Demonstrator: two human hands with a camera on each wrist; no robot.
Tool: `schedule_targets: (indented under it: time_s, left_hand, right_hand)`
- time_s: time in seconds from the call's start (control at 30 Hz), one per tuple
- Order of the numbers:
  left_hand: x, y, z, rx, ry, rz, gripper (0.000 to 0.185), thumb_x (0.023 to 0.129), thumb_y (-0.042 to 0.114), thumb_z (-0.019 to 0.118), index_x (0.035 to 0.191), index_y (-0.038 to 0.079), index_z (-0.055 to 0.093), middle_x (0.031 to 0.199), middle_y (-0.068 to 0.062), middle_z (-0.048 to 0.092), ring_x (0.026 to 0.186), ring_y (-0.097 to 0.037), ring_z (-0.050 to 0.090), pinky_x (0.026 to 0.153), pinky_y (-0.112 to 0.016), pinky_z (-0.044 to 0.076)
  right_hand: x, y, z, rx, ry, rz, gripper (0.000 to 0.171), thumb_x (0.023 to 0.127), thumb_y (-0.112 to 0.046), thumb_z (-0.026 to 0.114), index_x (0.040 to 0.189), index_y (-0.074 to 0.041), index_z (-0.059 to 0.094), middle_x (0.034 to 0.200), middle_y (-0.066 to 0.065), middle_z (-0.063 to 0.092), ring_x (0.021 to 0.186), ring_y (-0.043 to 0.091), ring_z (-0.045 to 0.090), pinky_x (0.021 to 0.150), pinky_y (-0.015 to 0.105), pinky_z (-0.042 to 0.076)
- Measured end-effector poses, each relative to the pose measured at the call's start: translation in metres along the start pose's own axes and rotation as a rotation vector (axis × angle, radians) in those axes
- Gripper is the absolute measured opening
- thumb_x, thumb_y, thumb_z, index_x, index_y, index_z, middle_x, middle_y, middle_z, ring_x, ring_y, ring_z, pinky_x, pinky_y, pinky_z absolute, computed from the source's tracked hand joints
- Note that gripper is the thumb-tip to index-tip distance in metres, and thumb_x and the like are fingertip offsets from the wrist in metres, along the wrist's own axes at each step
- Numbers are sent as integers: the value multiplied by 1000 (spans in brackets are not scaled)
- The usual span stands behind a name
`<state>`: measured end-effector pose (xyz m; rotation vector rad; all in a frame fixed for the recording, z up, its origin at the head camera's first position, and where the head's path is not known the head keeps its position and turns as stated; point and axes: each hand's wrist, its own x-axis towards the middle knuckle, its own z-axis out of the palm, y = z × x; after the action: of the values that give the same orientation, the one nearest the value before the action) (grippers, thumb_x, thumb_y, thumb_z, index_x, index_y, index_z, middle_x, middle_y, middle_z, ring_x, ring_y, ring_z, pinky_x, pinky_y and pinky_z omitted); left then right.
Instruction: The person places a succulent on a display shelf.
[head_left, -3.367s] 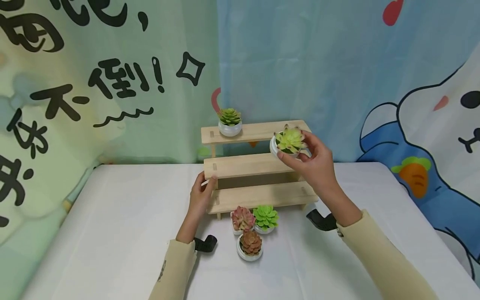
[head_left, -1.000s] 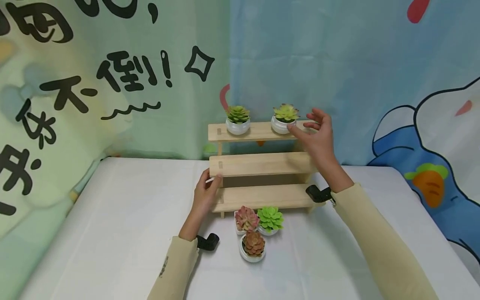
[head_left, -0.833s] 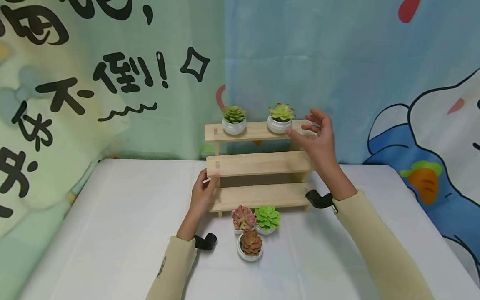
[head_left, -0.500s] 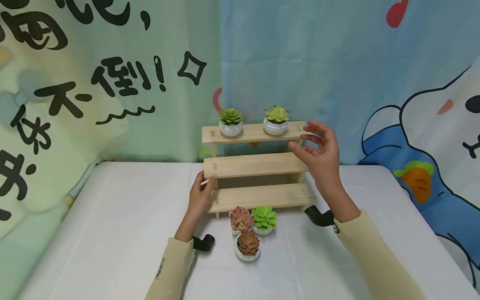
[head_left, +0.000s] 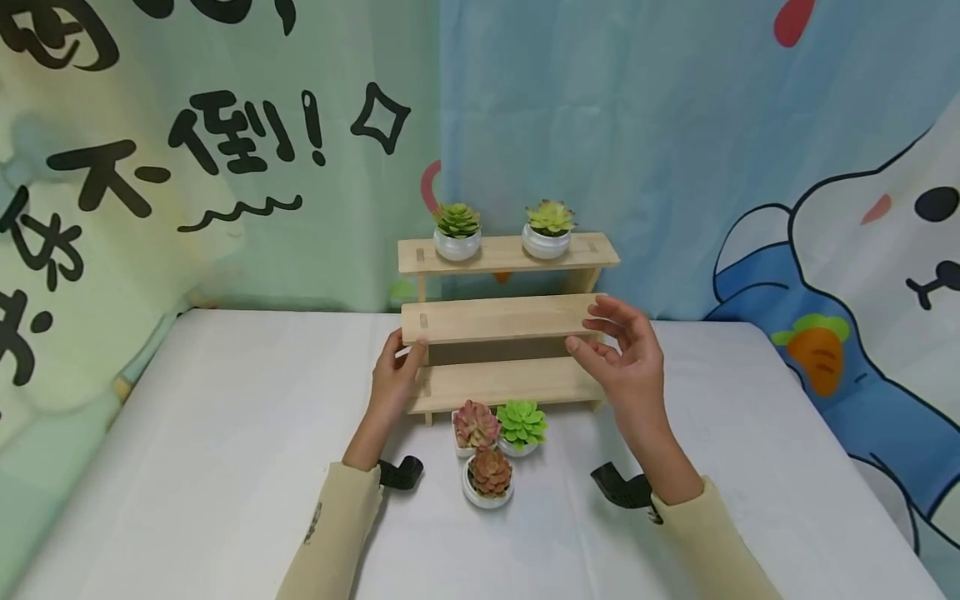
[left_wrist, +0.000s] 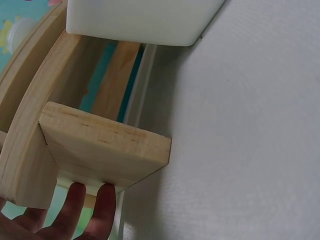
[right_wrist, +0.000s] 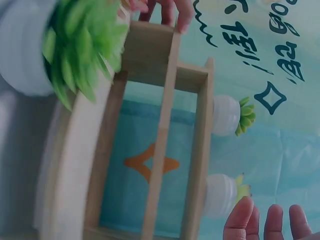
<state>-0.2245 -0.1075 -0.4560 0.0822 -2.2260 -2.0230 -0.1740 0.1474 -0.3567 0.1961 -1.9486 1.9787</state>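
Observation:
A three-step wooden stand (head_left: 498, 317) sits at the back of the white table. Two succulents in white pots stand on its top step: a green one (head_left: 457, 232) and a yellow-green one (head_left: 548, 227). My left hand (head_left: 396, 379) holds the left end of the middle step (left_wrist: 102, 150), thumb on its front edge. My right hand (head_left: 626, 362) hovers open and empty before the right end of the middle step, fingers (right_wrist: 272, 222) relaxed. Three more potted succulents stand in front of the stand: pink (head_left: 474, 427), bright green (head_left: 521, 425) and reddish brown (head_left: 489, 477).
A white cloth covers the table (head_left: 225, 467). A printed curtain (head_left: 675, 142) hangs right behind the stand. The table's right edge (head_left: 862, 492) falls away near the curtain. Bare cloth lies to the left and right of the stand.
My right hand set the yellow-green succulent on the top step, let it go and drew back down to the middle step's height. My left hand has stayed on the stand.

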Motion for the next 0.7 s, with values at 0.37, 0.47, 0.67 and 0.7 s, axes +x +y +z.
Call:
schedule_targets:
  time_s: [0.37,0.47,0.67,0.7]
  left_hand:
    - [2,1,-2,6,-12,-7,47,99,31,53,140,8,48,137,-19,51,122,-38,54,100,-51,44]
    - [1,1,-2,14,-11,-2,47,99,30,53,140,8,48,137,-20,52,122,-39,55,99,-51,44]
    - [1,-1,-2,11,-15,2,46,99,30,53,140,7,48,136,-20,52,121,-38,55,99,-51,44]
    - [1,-1,-2,9,-14,4,46,99,29,53,139,7,48,135,-20,53,121,-38,55,99,-51,44]
  right_hand:
    - [-41,12,6,-19,-21,96,48,84,13,66,128,4,48,123,7,53,111,19,52,82,19,49]
    - [-53,15,8,-38,-41,121,49,84,12,67,128,5,48,122,4,52,111,19,52,82,18,50]
    - [-75,24,13,-68,-65,120,48,81,13,69,125,8,51,116,3,56,105,18,56,78,18,50]
    - [-79,26,14,-80,-70,112,48,80,14,70,124,8,51,115,4,57,104,18,56,76,18,51]
